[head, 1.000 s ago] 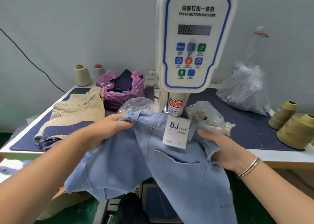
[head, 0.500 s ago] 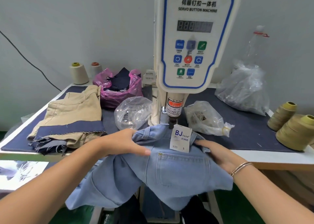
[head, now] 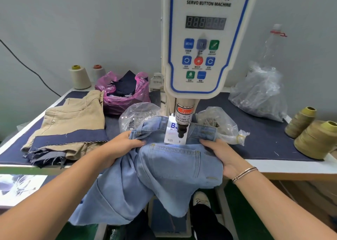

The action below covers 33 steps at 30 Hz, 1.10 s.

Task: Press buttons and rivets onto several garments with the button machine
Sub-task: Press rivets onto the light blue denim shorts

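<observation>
Denim shorts (head: 164,168), pale blue, lie at the tabletop's (head: 264,139) six o'clock edge, waistband under the button machine's (head: 204,44) punch (head: 181,132), gripped by left hand (head: 118,146) and right hand (head: 220,156); positioning step, likely next a steady press with fingers clear.

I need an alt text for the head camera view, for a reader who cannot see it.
Two hands, left hand and right hand, hold light blue jeans by the waistband under the punch of a white servo button machine. Beige shorts and plastic bags lie on the dark blue table.
</observation>
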Each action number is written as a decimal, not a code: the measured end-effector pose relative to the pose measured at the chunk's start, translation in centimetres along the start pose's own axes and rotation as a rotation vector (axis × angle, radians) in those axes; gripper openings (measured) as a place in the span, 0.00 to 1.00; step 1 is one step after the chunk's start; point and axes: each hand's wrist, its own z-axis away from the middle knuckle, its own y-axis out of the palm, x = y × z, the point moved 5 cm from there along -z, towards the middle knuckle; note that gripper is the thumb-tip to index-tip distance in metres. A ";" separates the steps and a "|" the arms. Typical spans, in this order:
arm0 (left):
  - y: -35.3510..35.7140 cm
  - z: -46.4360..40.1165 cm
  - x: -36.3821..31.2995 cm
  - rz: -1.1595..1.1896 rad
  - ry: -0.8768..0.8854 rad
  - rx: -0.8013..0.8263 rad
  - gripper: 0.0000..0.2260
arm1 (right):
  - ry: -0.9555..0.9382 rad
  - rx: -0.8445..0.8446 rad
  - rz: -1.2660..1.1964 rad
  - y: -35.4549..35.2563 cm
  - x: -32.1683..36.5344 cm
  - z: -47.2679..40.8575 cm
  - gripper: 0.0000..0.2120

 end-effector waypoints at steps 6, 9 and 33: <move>0.0 -0.6 -0.4 0.169 0.062 0.004 0.09 | -0.137 -0.123 0.148 1.7 2.3 -1.1 0.10; 0.5 -1.0 -0.3 0.148 0.033 0.047 0.19 | -0.100 -0.080 0.107 2.2 1.7 -1.3 0.10; 0.6 0.5 1.4 0.218 -0.031 0.285 0.13 | 0.072 -0.212 -0.108 1.6 -4.5 2.0 0.14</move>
